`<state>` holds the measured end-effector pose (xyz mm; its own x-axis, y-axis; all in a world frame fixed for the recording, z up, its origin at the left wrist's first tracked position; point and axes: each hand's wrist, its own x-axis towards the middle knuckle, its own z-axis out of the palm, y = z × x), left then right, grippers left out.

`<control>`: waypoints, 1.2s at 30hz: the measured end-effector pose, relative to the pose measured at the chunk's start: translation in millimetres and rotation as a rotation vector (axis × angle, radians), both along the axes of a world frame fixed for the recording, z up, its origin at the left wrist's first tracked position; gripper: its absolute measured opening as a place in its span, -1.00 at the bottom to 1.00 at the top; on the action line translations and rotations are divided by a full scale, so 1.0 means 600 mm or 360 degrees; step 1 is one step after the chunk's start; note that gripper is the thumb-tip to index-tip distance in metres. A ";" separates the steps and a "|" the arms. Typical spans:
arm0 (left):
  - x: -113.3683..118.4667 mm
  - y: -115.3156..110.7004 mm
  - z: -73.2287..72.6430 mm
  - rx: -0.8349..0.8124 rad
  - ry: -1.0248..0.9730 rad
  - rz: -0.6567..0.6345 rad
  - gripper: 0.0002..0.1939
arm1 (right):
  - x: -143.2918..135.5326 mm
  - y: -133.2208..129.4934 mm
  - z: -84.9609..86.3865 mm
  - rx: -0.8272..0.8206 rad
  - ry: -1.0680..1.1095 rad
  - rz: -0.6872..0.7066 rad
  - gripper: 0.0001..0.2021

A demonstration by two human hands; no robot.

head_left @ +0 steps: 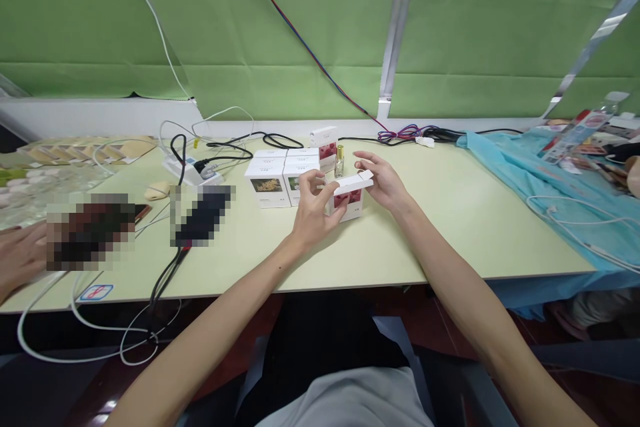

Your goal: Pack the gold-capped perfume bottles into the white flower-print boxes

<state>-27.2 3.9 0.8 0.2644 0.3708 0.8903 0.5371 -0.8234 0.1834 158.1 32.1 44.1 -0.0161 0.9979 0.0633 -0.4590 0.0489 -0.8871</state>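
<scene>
A small white carton [354,211] with a dark red picture on its front stands on the table, its top flap [353,182] raised. My left hand [314,210] grips it from the left, thumb across the front and fingers at the upper edge. At the right end of the flap is my right hand [383,181], fingers curled behind it and the thumb partly hidden. Just behind the carton stands a small clear glass bottle [339,165] with a gold cap. A similar white carton [326,147] with a red picture stands farther back.
White cartons [270,190] are grouped to the left. Farther left lie a power strip [193,173], cables, a blurred dark device [203,215] and another person's hand [23,257] by a blurred phone [90,230]. A blue sheet [505,167] with a plastic bottle [583,127] lies right.
</scene>
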 end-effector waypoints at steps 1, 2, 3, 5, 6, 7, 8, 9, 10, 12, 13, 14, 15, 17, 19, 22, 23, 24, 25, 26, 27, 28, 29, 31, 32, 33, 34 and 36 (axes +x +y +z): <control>0.000 0.000 0.000 0.0006 -0.0002 0.0002 -0.76 | 0.000 0.000 0.000 -0.0011 0.0007 -0.0001 -0.78; 0.000 0.000 0.000 0.0012 -0.0005 0.0003 -0.76 | 0.000 0.000 0.000 -0.0018 0.0012 0.0000 -0.77; 0.000 0.000 0.000 0.0016 -0.0009 0.0001 -0.77 | -0.001 0.000 0.000 -0.0022 0.0012 0.0001 -0.76; 0.000 0.001 -0.001 0.0013 -0.0012 -0.0003 -0.77 | -0.001 0.001 -0.001 -0.0023 0.0000 0.0001 -0.74; 0.000 0.002 -0.001 0.0004 -0.0010 -0.0007 -0.77 | -0.001 0.001 -0.002 -0.0023 -0.0011 -0.0002 -0.73; 0.000 0.002 0.000 -0.0005 -0.0008 -0.0011 -0.77 | -0.001 0.002 -0.004 -0.0024 -0.0020 -0.0004 -0.72; -0.001 0.003 0.000 -0.0011 -0.0003 -0.0019 -0.77 | -0.001 0.002 -0.005 -0.0025 -0.0028 -0.0007 -0.71; -0.001 0.003 0.001 -0.0013 0.0000 -0.0029 -0.77 | -0.001 0.003 -0.007 -0.0026 -0.0037 -0.0008 -0.70; -0.001 0.003 0.002 -0.0009 0.0002 -0.0039 -0.76 | -0.002 0.004 -0.008 -0.0024 -0.0050 -0.0009 -0.68; -0.001 0.002 0.004 0.0008 0.0002 -0.0057 -0.77 | -0.002 0.006 -0.011 -0.0014 -0.0084 -0.0019 -0.63; 0.000 0.001 0.005 0.0015 0.0000 -0.0064 -0.77 | -0.003 0.006 -0.012 -0.0009 -0.0101 -0.0028 -0.61; 0.000 0.000 0.006 0.0021 -0.0002 -0.0069 -0.78 | -0.004 0.007 -0.012 -0.0005 -0.0116 -0.0036 -0.59; 0.000 0.000 0.006 0.0024 0.0000 -0.0071 -0.78 | -0.005 0.007 -0.012 -0.0003 -0.0129 -0.0042 -0.57; 0.000 -0.001 0.006 0.0019 0.0009 -0.0074 -0.78 | -0.007 0.004 -0.011 0.0005 -0.0149 -0.0045 -0.52; -0.001 -0.001 0.004 0.0001 0.0023 -0.0075 -0.79 | -0.010 0.001 -0.009 0.0023 -0.0171 -0.0041 -0.48; -0.002 -0.001 0.003 -0.0013 0.0037 -0.0073 -0.81 | -0.015 -0.003 -0.006 0.0055 -0.0226 -0.0029 -0.45; -0.003 -0.001 0.003 -0.0015 0.0041 -0.0068 -0.81 | -0.016 -0.004 -0.006 0.0062 -0.0249 -0.0028 -0.46; -0.003 -0.001 0.004 -0.0015 0.0045 -0.0063 -0.82 | -0.017 -0.004 -0.006 0.0068 -0.0269 -0.0027 -0.46; -0.003 -0.002 0.004 -0.0015 0.0048 -0.0061 -0.82 | -0.017 -0.004 -0.006 0.0072 -0.0282 -0.0026 -0.46; -0.003 -0.002 0.005 -0.0014 0.0050 -0.0063 -0.83 | -0.018 -0.003 -0.007 0.0074 -0.0288 -0.0024 -0.46; -0.003 -0.002 0.005 -0.0013 0.0051 -0.0064 -0.83 | -0.018 -0.003 -0.007 0.0073 -0.0291 -0.0021 -0.45; -0.003 -0.002 0.006 -0.0014 0.0052 -0.0065 -0.83 | -0.017 -0.003 -0.008 0.0070 -0.0292 -0.0019 -0.45; -0.003 -0.002 0.005 -0.0016 0.0053 -0.0066 -0.84 | -0.017 -0.003 -0.008 0.0068 -0.0297 -0.0016 -0.44; -0.004 0.000 0.004 -0.0027 0.0058 -0.0063 -0.83 | -0.016 -0.004 -0.007 0.0072 -0.0320 -0.0014 -0.45; -0.004 0.000 0.003 -0.0034 0.0063 -0.0062 -0.82 | -0.016 -0.005 -0.007 0.0081 -0.0332 -0.0012 -0.46; -0.004 0.001 0.001 -0.0038 0.0067 -0.0062 -0.81 | -0.016 -0.006 -0.006 0.0090 -0.0341 -0.0010 -0.47; -0.005 0.002 0.000 -0.0036 0.0071 -0.0064 -0.79 | -0.016 -0.007 -0.006 0.0097 -0.0348 -0.0005 -0.49; -0.004 0.003 -0.001 -0.0023 0.0077 -0.0072 -0.76 | -0.016 -0.009 -0.004 0.0100 -0.0353 0.0006 -0.51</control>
